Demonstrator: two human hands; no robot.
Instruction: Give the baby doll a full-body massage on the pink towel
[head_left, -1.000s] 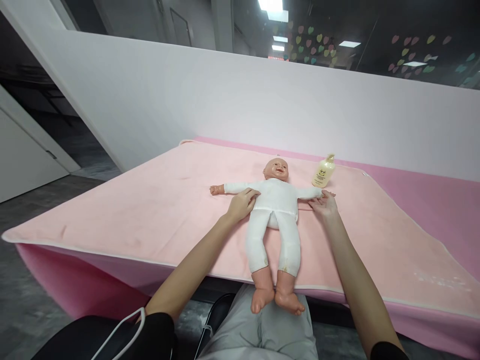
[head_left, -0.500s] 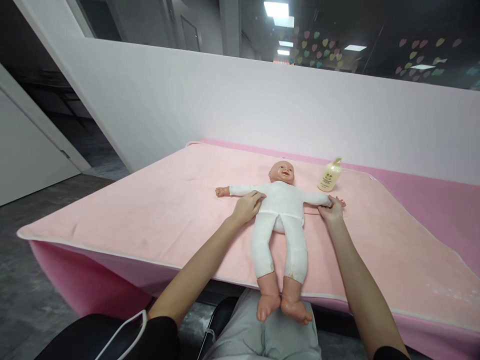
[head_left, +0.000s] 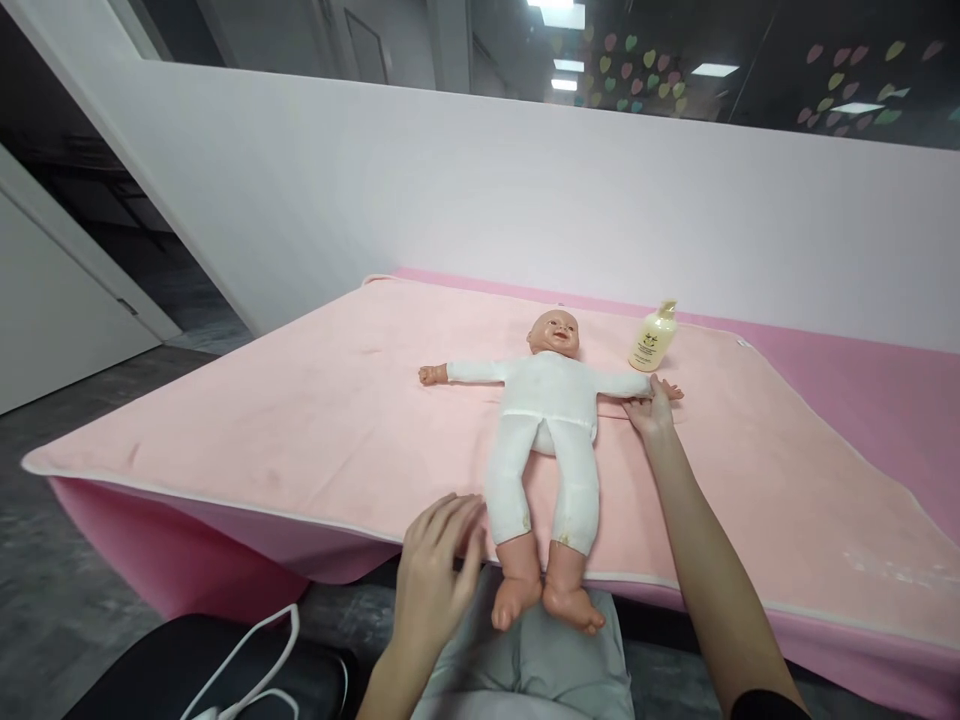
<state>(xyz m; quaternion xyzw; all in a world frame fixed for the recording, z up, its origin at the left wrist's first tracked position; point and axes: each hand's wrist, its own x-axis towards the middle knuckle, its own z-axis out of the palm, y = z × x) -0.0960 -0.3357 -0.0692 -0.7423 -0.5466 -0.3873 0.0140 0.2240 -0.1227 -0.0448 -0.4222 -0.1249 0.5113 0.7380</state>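
A baby doll (head_left: pixel 551 390) with a white cloth body lies on its back on the pink blanket (head_left: pixel 315 400), arms spread, its bare feet past the front edge. My right hand (head_left: pixel 651 407) is closed around the doll's wrist on the right side, thumb on top, with the doll's fingers showing beyond. Beside the doll's leg on the left, my left hand (head_left: pixel 442 555) hovers near the blanket's front edge, fingers apart and holding nothing. Behind the doll's held arm stands a pale yellow pump bottle (head_left: pixel 653 337).
A white partition wall (head_left: pixel 450 190) rises behind the table, with dark glass above it. At the lower left are a black chair (head_left: pixel 202 670) and a white cable (head_left: pixel 277 660). Pink cloth hangs below the front edge.
My left hand has left the doll's side and moved down toward the front edge, its fingers now apart. My right hand stays on the doll's wrist. The view has shifted slightly.
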